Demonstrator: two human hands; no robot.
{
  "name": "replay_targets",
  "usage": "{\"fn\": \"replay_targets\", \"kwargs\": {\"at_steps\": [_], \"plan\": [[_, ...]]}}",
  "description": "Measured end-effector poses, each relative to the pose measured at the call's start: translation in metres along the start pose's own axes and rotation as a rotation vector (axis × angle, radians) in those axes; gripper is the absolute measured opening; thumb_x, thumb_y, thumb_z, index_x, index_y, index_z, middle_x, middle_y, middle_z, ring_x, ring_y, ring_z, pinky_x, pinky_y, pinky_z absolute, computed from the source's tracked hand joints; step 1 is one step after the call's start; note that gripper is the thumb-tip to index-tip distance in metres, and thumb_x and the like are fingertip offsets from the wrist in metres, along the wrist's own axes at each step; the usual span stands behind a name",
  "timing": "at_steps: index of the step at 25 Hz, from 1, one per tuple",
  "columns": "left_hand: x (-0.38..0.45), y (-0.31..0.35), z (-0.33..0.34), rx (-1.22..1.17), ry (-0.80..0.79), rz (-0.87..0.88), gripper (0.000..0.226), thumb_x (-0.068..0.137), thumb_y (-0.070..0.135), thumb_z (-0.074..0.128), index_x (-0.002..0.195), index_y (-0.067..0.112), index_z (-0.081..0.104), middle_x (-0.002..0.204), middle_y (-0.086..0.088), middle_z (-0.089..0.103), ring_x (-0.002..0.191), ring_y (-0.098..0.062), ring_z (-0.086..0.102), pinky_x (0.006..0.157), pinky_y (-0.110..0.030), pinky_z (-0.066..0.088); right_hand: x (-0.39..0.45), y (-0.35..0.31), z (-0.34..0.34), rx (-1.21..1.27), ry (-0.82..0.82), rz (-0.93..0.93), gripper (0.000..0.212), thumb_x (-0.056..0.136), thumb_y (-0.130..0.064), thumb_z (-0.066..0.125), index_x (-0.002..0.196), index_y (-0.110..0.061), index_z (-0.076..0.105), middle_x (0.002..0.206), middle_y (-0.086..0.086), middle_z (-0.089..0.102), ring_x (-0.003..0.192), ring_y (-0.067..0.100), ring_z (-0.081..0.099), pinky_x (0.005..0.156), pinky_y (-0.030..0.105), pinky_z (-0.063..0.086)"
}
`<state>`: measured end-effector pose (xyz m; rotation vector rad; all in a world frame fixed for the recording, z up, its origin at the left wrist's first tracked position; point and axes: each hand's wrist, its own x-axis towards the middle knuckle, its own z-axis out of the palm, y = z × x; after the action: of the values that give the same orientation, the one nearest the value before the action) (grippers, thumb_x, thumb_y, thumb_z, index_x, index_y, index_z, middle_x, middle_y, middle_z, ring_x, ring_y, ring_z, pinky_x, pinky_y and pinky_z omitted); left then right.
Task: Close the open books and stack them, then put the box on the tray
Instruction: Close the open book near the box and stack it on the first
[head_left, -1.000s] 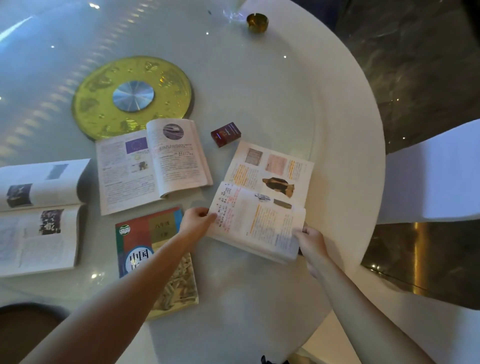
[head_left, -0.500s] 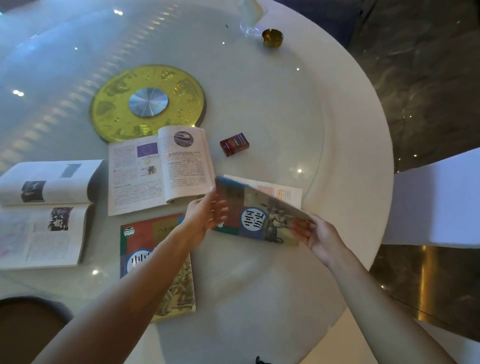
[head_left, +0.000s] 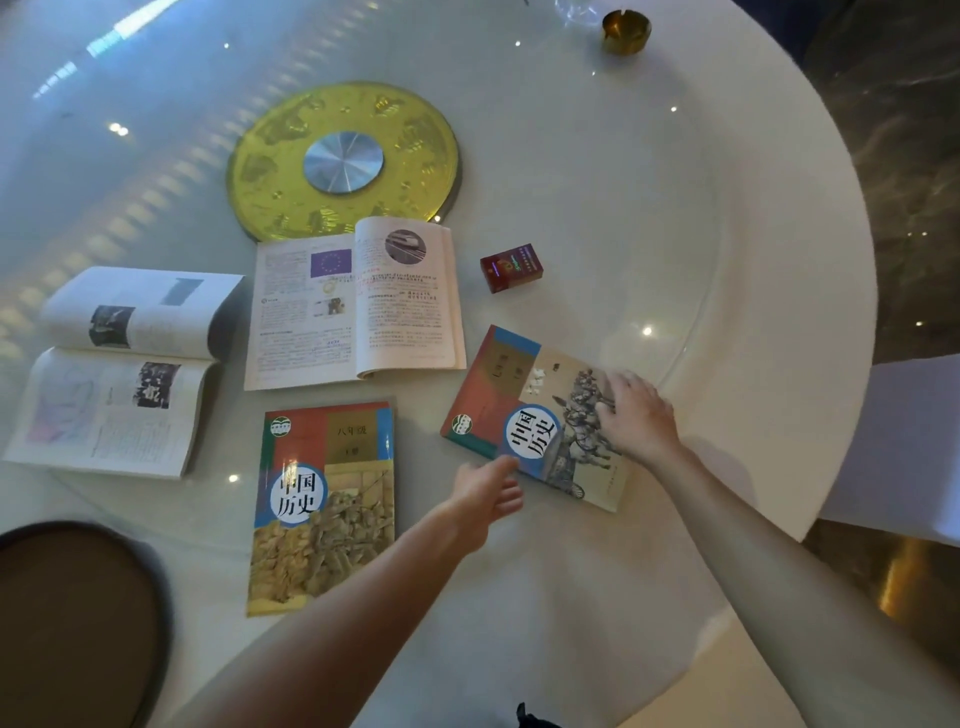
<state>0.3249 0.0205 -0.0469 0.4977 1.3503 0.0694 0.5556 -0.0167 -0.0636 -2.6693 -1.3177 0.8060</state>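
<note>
A closed history book with horses on its cover (head_left: 524, 410) lies flat on the table at the right. My right hand (head_left: 634, 410) rests palm down on its right part, fingers spread. My left hand (head_left: 485, 493) hovers at its near left corner, fingers loosely apart, holding nothing. A second closed history book (head_left: 322, 504) lies to the left of it. Two books lie open: one in the middle (head_left: 353, 306) and one at the far left (head_left: 119, 369). A small dark red box (head_left: 510, 267) sits beyond the horse book. A dark round tray (head_left: 78, 623) shows at the bottom left.
A round white table with a glass turntable (head_left: 597, 156) carries everything. A gold disc with a silver centre (head_left: 343, 161) lies at the middle. A brass ashtray (head_left: 626, 31) stands at the far edge. A white chair (head_left: 904, 447) is on the right.
The right-hand book went from open, to half folded, to shut and flat on the table. My right hand moved onto its cover; my left hand let go and drew back.
</note>
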Motion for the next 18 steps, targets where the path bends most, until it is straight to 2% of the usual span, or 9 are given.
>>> {"fn": "replay_targets", "kwargs": {"at_steps": [2,4,6,8,9,11,13,15,18], "plan": [[0.001,0.002,0.001,0.022,0.024,0.013,0.015,0.093,0.018,0.067,0.099,0.005,0.061,0.076,-0.006,0.045,0.063,-0.018,0.046,0.061,-0.028,0.048,-0.008,0.004,0.006,-0.088,0.03,0.051,0.055,0.1,-0.032,0.05,0.15,-0.012,0.043,0.156,0.012,0.045,0.141,0.035,0.042,0.113,0.05,0.037],[0.003,0.004,0.0,0.065,0.094,0.064,0.026,0.09,0.018,0.071,0.107,0.003,0.059,0.082,-0.009,0.054,0.062,-0.017,0.051,0.061,-0.029,0.05,-0.026,0.007,0.012,-0.049,0.055,0.146,0.049,0.098,-0.033,0.053,0.138,-0.005,0.052,0.143,0.018,0.055,0.129,0.04,0.049,0.105,0.049,0.042],[0.005,0.005,-0.002,0.156,0.181,0.122,0.035,0.086,0.016,0.075,0.113,0.006,0.056,0.095,-0.011,0.064,0.068,-0.018,0.057,0.063,-0.028,0.051,-0.048,0.01,0.019,0.092,-0.02,0.277,0.05,0.095,-0.037,0.057,0.131,-0.002,0.054,0.134,0.021,0.059,0.126,0.042,0.051,0.103,0.047,0.043],[0.005,0.004,-0.007,0.228,0.17,0.151,0.026,0.087,0.012,0.074,0.11,0.007,0.063,0.1,-0.01,0.07,0.078,-0.018,0.065,0.063,-0.026,0.055,-0.074,0.014,0.031,0.223,-0.071,0.372,0.044,0.09,-0.038,0.062,0.116,-0.003,0.059,0.118,0.019,0.065,0.116,0.04,0.056,0.095,0.046,0.047],[0.005,0.003,-0.009,0.234,0.144,0.149,0.023,0.089,0.01,0.071,0.111,0.005,0.066,0.102,-0.011,0.072,0.084,-0.021,0.07,0.067,-0.03,0.059,-0.087,0.013,0.034,0.315,-0.078,0.422,0.04,0.088,-0.038,0.064,0.109,-0.005,0.058,0.109,0.016,0.067,0.106,0.038,0.061,0.087,0.046,0.05],[0.0,0.0,-0.017,0.247,0.113,0.161,0.02,0.095,0.011,0.063,0.115,0.009,0.064,0.109,-0.014,0.073,0.097,-0.028,0.073,0.078,-0.04,0.063,-0.106,0.008,0.039,0.598,-0.114,0.504,0.038,0.084,-0.037,0.068,0.108,-0.009,0.058,0.101,0.01,0.07,0.089,0.029,0.069,0.074,0.043,0.058],[-0.007,-0.002,-0.03,0.296,0.07,0.194,0.014,0.1,0.017,0.057,0.114,0.016,0.061,0.109,-0.013,0.073,0.096,-0.028,0.074,0.077,-0.04,0.063,-0.119,-0.002,0.042,0.815,-0.179,0.505,0.03,0.088,-0.029,0.068,0.109,-0.008,0.065,0.096,0.013,0.078,0.078,0.027,0.076,0.065,0.04,0.062],[-0.014,-0.001,-0.05,0.262,0.012,0.236,0.016,0.102,0.018,0.054,0.115,0.018,0.062,0.101,-0.011,0.075,0.085,-0.024,0.075,0.074,-0.042,0.063,-0.13,-0.021,0.039,0.948,-0.253,0.481,0.015,0.096,-0.016,0.063,0.103,-0.005,0.07,0.088,0.016,0.081,0.071,0.028,0.077,0.057,0.034,0.059],[-0.028,0.004,-0.095,0.206,0.02,0.334,0.021,0.103,0.017,0.053,0.12,0.016,0.064,0.101,-0.01,0.075,0.076,-0.021,0.074,0.057,-0.032,0.061,-0.138,-0.055,0.047,0.964,-0.269,0.393,0.015,0.098,-0.016,0.061,0.098,-0.005,0.071,0.086,0.014,0.081,0.07,0.025,0.077,0.062,0.033,0.057]]}}
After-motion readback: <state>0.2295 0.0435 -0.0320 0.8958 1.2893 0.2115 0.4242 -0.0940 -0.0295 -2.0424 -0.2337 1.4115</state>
